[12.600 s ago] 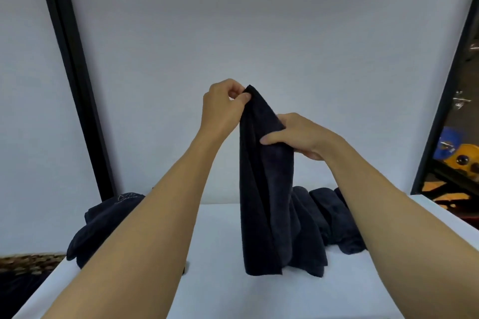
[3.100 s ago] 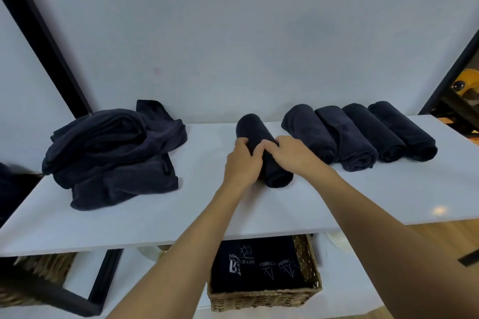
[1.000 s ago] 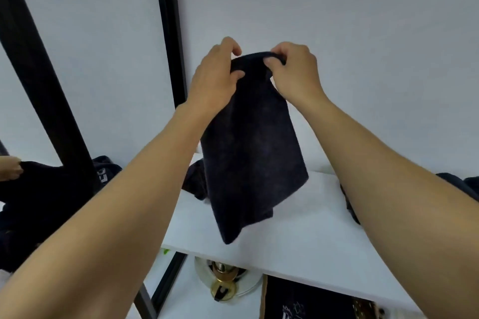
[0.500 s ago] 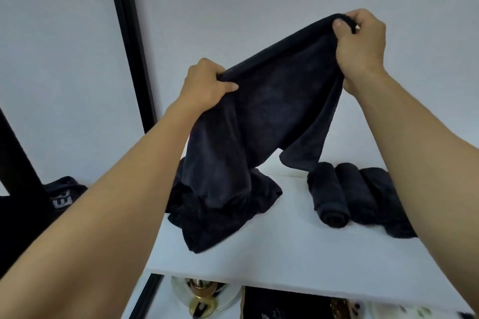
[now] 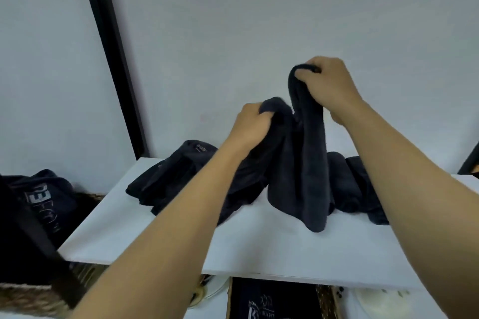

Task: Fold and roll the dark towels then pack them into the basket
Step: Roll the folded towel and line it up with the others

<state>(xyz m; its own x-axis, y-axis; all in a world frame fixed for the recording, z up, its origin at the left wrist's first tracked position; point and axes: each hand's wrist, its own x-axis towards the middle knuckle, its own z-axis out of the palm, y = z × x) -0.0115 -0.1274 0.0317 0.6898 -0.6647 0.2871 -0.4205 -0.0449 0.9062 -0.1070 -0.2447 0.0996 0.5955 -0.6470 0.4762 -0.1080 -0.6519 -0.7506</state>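
- The dark towel [image 5: 298, 176] hangs between my two grips above the white worktop [image 5: 259, 248]; its long axis runs near upright, and its lowest fold touches the worktop.
- My right grip [image 5: 329, 85] is clenched on the towel's top edge and is the higher of the two; my left grip [image 5: 255, 124] sits lower and to the left, clenched round a bunched part of the same towel; the cloth dips between them.
- So the towel lies straight down from both grips; to fold it, I judge, I must draw the grips apart along the top edge and lay the cloth flat on the bare worktop nearer me; the right grip seems to have an edge, the left only a wad.
- Which corner each grip has, I cannot tell; the cloth is bunched over them.
- Just behind the hanging cloth, to the right, rolled towels [image 5: 344, 184] lie side by side; the towel and my right forearm [image 5: 401, 176] cover parts of them, so I cannot count them.
- To the left sits a loose pile of dark towels [image 5: 171, 176]; my left forearm [image 5: 194, 202] hides where my towel ends and the pile begins; I cannot tell whether they touch.
- Under the worktop the basket [image 5: 325, 303] is cut off by the frame's lower edge; only a wicker strip and dark printed cloth [image 5: 259, 303] inside it show.
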